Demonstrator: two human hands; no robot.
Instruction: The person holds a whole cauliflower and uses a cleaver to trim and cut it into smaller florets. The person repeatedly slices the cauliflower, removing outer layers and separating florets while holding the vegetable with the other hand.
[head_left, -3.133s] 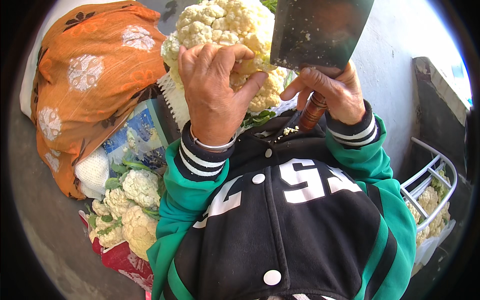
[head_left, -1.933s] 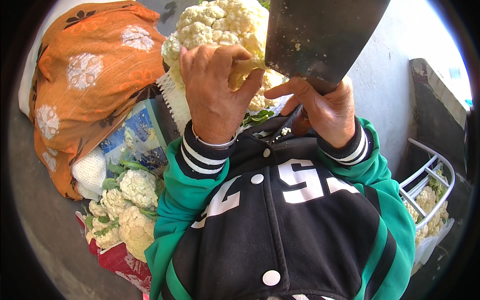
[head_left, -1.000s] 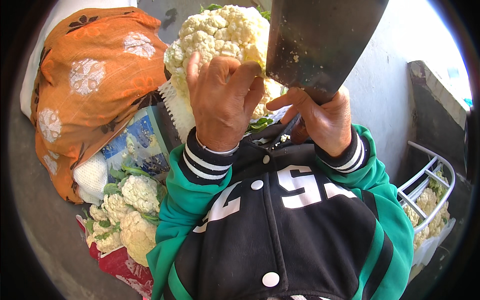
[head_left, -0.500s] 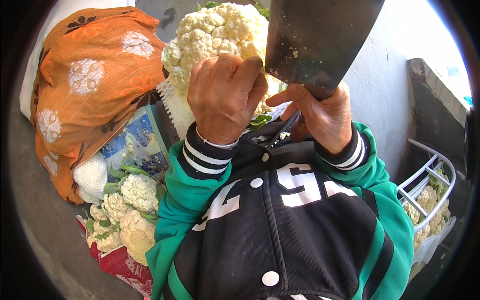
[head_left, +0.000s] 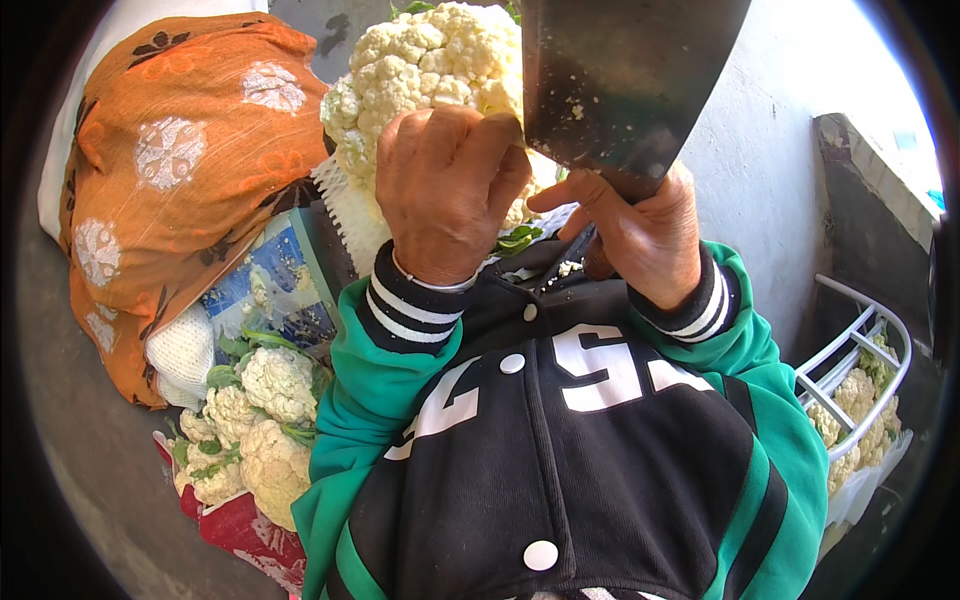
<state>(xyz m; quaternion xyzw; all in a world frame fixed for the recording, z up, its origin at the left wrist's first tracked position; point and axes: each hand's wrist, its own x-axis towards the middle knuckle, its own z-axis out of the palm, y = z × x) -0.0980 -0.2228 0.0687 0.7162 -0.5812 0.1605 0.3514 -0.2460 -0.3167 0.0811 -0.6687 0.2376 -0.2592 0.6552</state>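
Note:
A large white cauliflower [head_left: 425, 60] stands at the top middle. In front of it, my left hand [head_left: 450, 195] is closed, its fingers curled and the fingertips pressed together next to the blade. Whatever lies between those fingertips is hidden. My right hand [head_left: 640, 235] grips a cleaver [head_left: 630, 80], its wide dark blade raised and flecked with white crumbs. The forefinger points toward the left hand, and the handle is mostly covered by the palm. Green leaf scraps [head_left: 517, 240] show below the cauliflower, between my wrists.
Several cauliflower heads [head_left: 275, 385] lie at the left on a red cloth [head_left: 255, 540]. Above them are a blue printed sack [head_left: 270, 280] and an orange patterned cloth [head_left: 160, 210] over something bulky. At the right, more cauliflower [head_left: 855, 400] shows behind a white metal frame [head_left: 900, 370].
The cleaver and my right hand have shifted slightly to the left, and the blade covers more of the cauliflower's right side. My left hand stays almost in place.

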